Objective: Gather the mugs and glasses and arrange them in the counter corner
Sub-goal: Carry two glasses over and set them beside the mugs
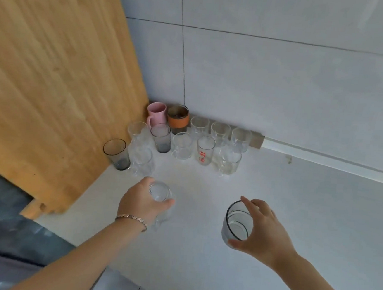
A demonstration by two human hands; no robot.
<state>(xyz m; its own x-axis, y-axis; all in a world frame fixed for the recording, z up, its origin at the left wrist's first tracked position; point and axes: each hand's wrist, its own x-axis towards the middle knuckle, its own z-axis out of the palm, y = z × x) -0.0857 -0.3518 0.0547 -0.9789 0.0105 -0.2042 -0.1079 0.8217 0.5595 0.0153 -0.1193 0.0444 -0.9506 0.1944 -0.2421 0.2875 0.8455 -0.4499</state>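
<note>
My left hand (pixel 140 202) grips a clear glass mug (pixel 160 194) above the white counter (pixel 198 252), just in front of the corner group. My right hand (pixel 262 232) holds a grey dark-rimmed tumbler (pixel 236 222) further right. In the corner stand a pink mug (pixel 157 113), a cup with an orange sleeve (pixel 178 118), two smoky grey tumblers (pixel 161 137) (pixel 116 153), a glass with red lettering (pixel 205 150) and several clear glasses (pixel 220 130) in rows along the wall.
A wooden cabinet side (pixel 50 82) closes the corner on the left. The tiled wall (pixel 286 84) runs behind the glasses. The counter's front edge (pixel 74 242) runs diagonally at lower left, with dark floor beyond it.
</note>
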